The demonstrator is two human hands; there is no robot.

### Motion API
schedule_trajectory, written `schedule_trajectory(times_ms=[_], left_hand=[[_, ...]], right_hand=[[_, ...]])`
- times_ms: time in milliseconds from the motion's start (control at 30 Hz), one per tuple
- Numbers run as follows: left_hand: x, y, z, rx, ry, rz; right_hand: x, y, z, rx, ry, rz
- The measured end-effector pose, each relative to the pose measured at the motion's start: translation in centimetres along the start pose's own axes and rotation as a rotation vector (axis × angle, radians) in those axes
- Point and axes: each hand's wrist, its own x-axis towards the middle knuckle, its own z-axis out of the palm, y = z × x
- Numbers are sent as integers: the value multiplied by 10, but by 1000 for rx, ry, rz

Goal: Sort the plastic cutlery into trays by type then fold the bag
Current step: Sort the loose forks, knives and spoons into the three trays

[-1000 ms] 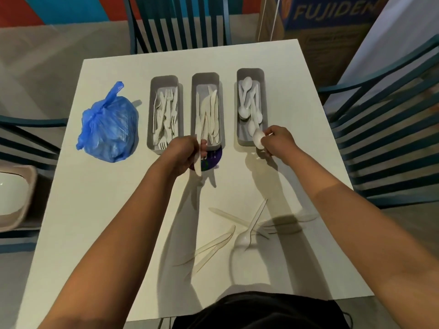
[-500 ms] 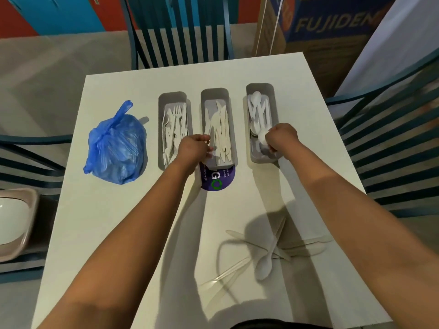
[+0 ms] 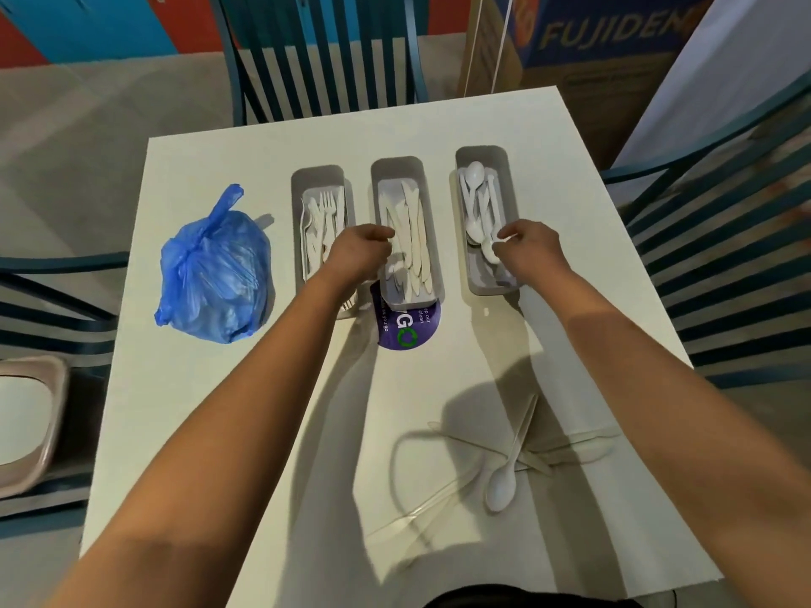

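Right hand [image 3: 529, 250] pinched a spoon [image 3: 489, 252] over the spoon tray [image 3: 493, 287]. Left hand [image 3: 360, 256] hung curled beside the knife tray [image 3: 434, 296]; grip unclear. Loose cutlery [image 3: 504, 471] lay near the table [image 3: 219, 410] edge; blue bag [image 3: 215, 274] far left.

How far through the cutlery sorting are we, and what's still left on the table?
Done: the fork tray, knife tray and spoon tray each hold a batch of their type. In hand: the left hand is at the knife tray, the right hand at the spoon tray; what they hold is unclear. Left: a loose pile near the front edge, and the blue bag, still tied and full.
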Motion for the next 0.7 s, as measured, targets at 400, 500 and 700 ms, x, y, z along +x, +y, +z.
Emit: schedule_trajectory(times_ms=[400, 500, 700], left_hand=[[-96, -68, 58, 101, -82, -11], [-116, -85, 75, 191, -88, -3], [-144, -109, 99, 465, -196, 21]], right_hand=[[-67, 73, 4, -115, -303, -253], [-78, 102, 2, -299, -451, -261], [-101, 140, -4, -505, -529, -392]])
